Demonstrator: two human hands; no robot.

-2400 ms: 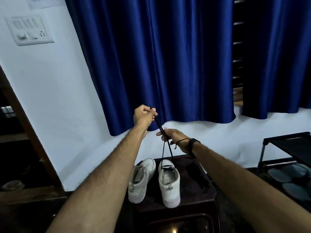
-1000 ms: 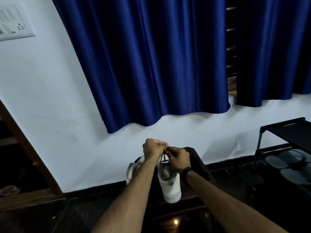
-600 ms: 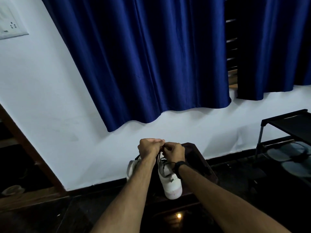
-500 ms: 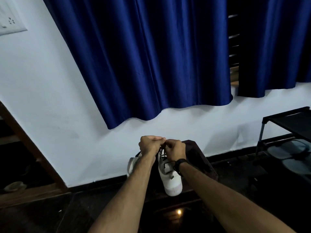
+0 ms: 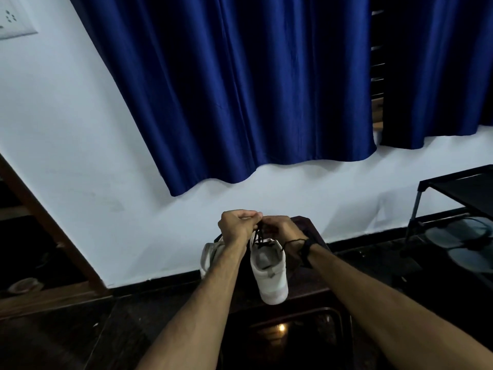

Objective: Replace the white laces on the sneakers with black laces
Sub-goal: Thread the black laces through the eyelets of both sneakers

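Two white sneakers stand heel-toward-me on a dark wooden stool (image 5: 314,287). The right sneaker (image 5: 269,273) has a black lace (image 5: 259,237) threaded near its top eyelets. The left sneaker (image 5: 209,259) is mostly hidden behind my left forearm. My left hand (image 5: 237,227) and my right hand (image 5: 281,228) are side by side just above the right sneaker's tongue, both closed on the black lace ends, knuckles almost touching. A black band circles my right wrist.
A blue curtain (image 5: 240,89) hangs on the white wall behind the stool. A black shoe rack (image 5: 458,188) holding grey footwear stands at the right. A brown wooden door frame (image 5: 48,225) runs along the left. The floor is dark.
Both hands came down from holding the lace ends high and apart. They now sit close together right over the right sneaker. In the last half second they barely moved.
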